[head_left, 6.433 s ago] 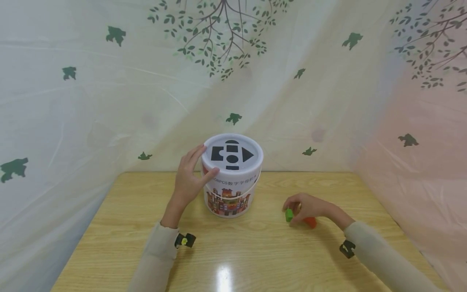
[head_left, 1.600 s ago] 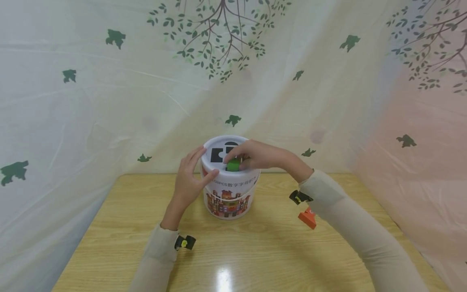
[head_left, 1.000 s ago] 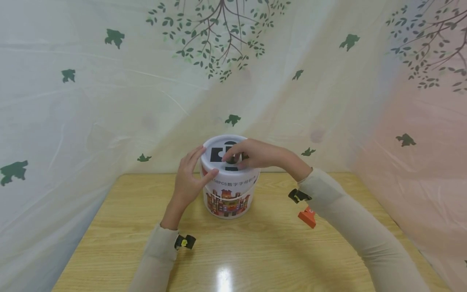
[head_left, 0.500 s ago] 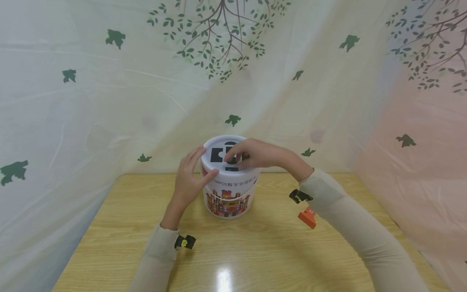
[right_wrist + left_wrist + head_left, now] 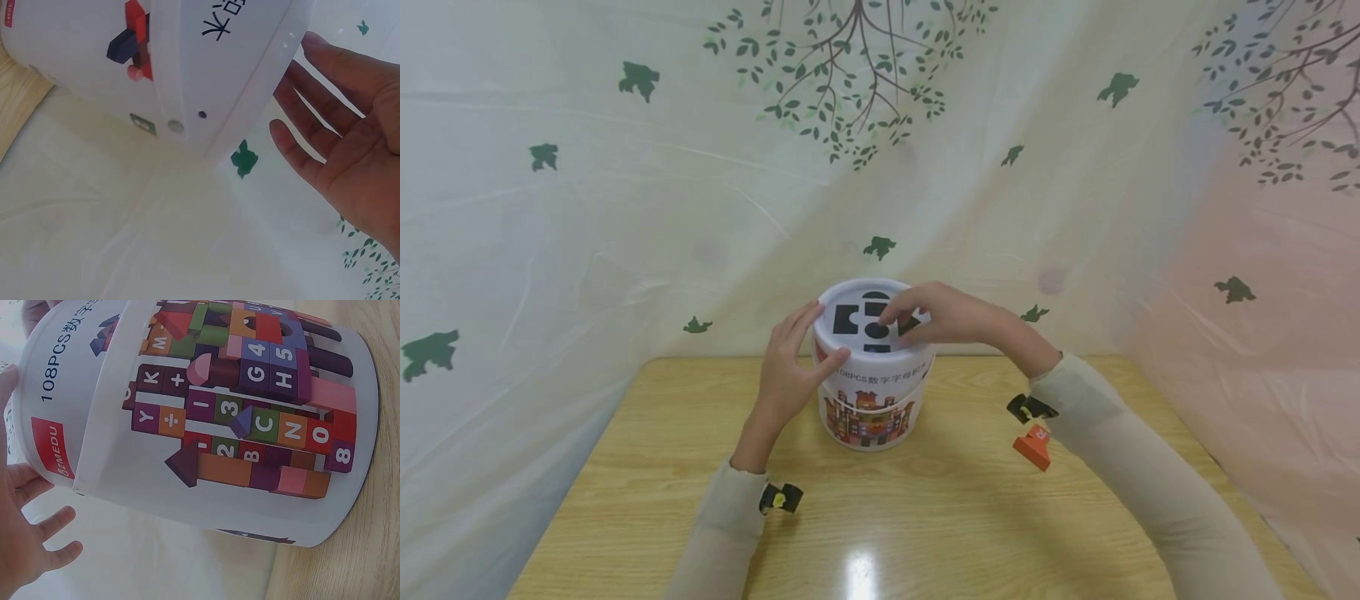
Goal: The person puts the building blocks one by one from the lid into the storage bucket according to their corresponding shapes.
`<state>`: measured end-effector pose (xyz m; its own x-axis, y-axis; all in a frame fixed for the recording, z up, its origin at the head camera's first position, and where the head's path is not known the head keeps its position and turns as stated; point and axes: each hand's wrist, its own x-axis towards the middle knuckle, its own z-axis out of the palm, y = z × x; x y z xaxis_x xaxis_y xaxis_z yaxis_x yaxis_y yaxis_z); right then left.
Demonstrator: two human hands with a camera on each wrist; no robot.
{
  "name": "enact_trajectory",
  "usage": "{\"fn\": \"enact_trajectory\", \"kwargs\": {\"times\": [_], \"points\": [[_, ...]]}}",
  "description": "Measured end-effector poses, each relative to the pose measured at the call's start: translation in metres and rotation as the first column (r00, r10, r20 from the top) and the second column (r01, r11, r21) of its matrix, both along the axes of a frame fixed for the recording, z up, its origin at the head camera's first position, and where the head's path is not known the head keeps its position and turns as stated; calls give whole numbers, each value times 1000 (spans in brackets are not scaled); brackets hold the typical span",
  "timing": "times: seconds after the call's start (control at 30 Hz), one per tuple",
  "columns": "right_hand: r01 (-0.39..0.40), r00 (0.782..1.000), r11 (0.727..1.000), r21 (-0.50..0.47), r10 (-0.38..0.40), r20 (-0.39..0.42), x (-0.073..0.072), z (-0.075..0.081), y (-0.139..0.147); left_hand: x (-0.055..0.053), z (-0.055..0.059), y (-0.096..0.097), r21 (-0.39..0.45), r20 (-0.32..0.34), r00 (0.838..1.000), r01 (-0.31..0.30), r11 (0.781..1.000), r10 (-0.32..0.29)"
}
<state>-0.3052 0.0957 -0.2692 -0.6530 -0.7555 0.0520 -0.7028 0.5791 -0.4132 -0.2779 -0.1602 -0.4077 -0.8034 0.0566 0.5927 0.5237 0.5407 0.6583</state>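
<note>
A white block bucket [image 5: 868,421], printed with a toy-block castle, stands upright on the table. Dark shaped slots, among them a triangle and a round one, cut through its white lid [image 5: 853,341]. My left hand [image 5: 786,371] rests at the lid's left rim with its fingers spread. Over the right part of the lid is my right hand [image 5: 951,312], fingers loosely bent and nothing between them; the right wrist view shows its palm bare. An orange-red block [image 5: 1032,447], with a white mark on it, lies on the table to the right of the bucket, below my right sleeve.
The wooden table [image 5: 700,517] ends in front of a pale cloth backdrop [image 5: 737,217] printed with leaves and branches. A thin white handle [image 5: 880,407] hangs across the bucket's front. Each wrist carries a small black camera mount [image 5: 780,497].
My right hand picked up a green block beside the orange-red one and carried it to the lid's front slot, where it dropped from sight. Now that hand has shifted slightly right. My left hand stayed put.
</note>
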Motion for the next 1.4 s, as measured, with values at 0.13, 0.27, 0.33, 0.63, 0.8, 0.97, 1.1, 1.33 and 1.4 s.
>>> {"fn": "enact_trajectory", "kwargs": {"times": [0.13, 0.27, 0.33, 0.63, 0.8, 0.97, 1.1, 1.33, 1.4], "points": [[38, 999, 998, -48, -39, -24, 0, -4, 13, 0, 0, 0, -1, 3, 1000, -1, 1000, 1], [90, 994, 993, -76, -94, -47, 0, -8, 28, 0, 1, 1, -2, 0, 1000, -5, 1000, 5], [114, 991, 989, -90, -120, -59, 0, -9, 36, 1, 1, 1, -2, -1, 1000, -6, 1000, 6], [183, 976, 975, -124, -195, -95, -2, -20, 69, 1, 2, 1, -4, 4, 1000, -8, 1000, 8], [206, 973, 973, -106, -216, -87, -3, -30, 88, 0, 2, 1, -2, 2, 1000, -5, 1000, 5], [228, 972, 972, -61, -230, -44, -4, -40, 107, -1, 1, 1, 0, 6, 1000, -4, 1000, 4], [241, 970, 970, -14, -241, -22, -4, -48, 122, -1, 1, 1, 0, 9, 1000, -5, 1000, 5], [227, 973, 970, 87, -230, 19, -3, -68, 151, 0, 1, 1, 2, 15, 1000, -3, 1000, 3], [220, 974, 970, 107, -225, 37, -2, -74, 160, -1, 1, 1, 2, 15, 1000, -5, 1000, 5]]}}
